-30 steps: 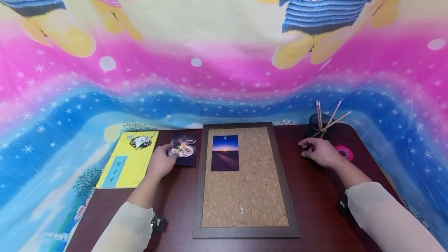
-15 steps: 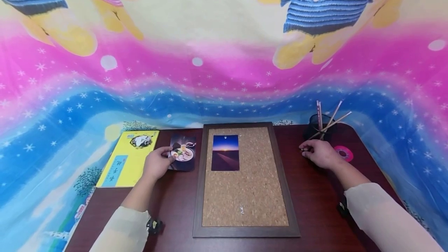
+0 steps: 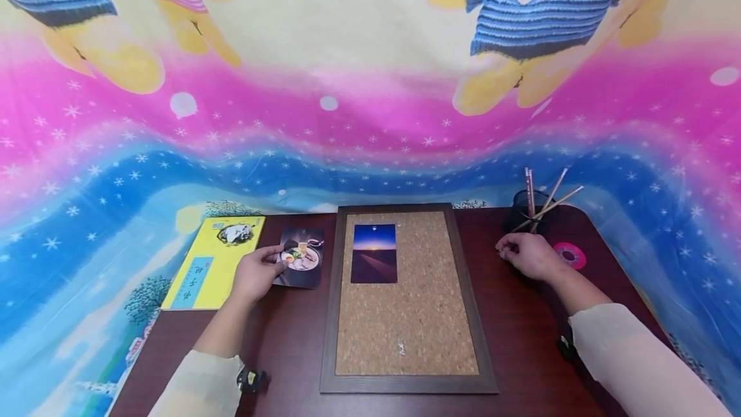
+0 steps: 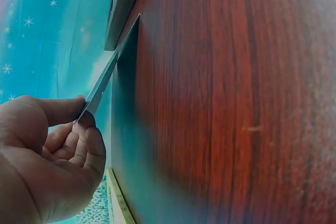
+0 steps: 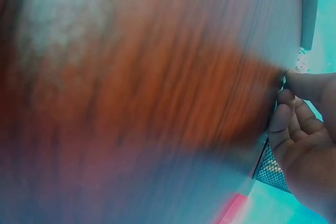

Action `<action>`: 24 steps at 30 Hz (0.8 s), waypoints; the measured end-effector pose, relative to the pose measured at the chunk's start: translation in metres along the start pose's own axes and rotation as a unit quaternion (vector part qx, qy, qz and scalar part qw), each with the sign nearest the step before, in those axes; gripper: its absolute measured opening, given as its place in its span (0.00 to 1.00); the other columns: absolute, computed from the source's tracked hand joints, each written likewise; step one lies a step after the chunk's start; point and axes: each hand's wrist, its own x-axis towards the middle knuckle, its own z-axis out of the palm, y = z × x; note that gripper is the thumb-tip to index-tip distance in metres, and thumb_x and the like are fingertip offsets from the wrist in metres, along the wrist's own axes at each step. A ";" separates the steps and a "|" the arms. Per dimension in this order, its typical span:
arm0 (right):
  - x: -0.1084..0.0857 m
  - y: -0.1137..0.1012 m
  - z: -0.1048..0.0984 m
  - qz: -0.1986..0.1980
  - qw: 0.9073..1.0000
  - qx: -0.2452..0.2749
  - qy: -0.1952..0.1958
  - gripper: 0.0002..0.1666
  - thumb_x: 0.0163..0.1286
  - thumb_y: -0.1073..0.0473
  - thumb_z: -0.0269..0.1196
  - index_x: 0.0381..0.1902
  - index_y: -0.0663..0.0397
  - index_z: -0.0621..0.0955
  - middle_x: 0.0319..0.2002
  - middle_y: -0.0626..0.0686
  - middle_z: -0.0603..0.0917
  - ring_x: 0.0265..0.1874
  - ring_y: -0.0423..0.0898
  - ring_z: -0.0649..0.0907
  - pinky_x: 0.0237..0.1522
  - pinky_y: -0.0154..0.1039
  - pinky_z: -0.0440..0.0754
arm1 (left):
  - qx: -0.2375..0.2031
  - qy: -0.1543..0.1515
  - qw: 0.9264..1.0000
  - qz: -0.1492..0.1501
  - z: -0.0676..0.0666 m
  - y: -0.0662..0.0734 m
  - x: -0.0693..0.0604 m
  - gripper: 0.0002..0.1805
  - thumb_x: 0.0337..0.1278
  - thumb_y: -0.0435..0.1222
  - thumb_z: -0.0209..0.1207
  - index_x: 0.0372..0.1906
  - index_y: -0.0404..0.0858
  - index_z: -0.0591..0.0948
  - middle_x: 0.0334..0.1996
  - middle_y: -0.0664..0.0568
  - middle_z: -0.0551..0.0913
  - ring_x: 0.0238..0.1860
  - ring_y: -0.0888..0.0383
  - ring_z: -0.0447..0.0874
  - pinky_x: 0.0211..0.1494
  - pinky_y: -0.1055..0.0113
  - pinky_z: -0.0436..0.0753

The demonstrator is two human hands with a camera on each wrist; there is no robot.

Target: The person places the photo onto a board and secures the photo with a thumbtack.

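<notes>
My left hand (image 3: 255,275) pinches the left edge of a photo card (image 3: 303,258) showing a bowl of food. In the left wrist view the card (image 4: 100,87) is seen nearly edge-on, its near side raised off the table. On the right, my right hand (image 3: 529,256) hovers low by the pencil cup. Its thumb and index fingertips meet around something tiny and clear (image 5: 284,80), mostly hidden. Between the hands lies a framed cork board (image 3: 428,314). A sunset photo (image 3: 374,254) is fixed to its upper left with a small clear pin at the top.
A yellow book (image 3: 214,269) lies left of the food photo. Several pencils stand in a black mesh cup (image 3: 523,211) at the back right, near a pink ring (image 3: 570,255). A small clear cluster (image 3: 401,347) sits low on the cork. A patterned curtain (image 3: 370,114) hangs behind.
The left hand has drawn the food photo slightly toward the near side and raised its near edge. My right hand has hardly moved.
</notes>
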 end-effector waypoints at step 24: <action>-0.003 -0.011 -0.003 0.013 0.999 0.030 0.010 0.04 0.75 0.62 0.63 0.41 0.49 0.85 0.37 0.50 0.85 0.36 0.47 0.81 0.42 0.48 0.79 | -0.059 0.005 0.998 -0.011 -0.002 0.003 -0.008 0.24 0.66 0.35 0.67 0.66 0.37 0.82 0.52 0.41 0.84 0.46 0.52 0.83 0.39 0.72 0.81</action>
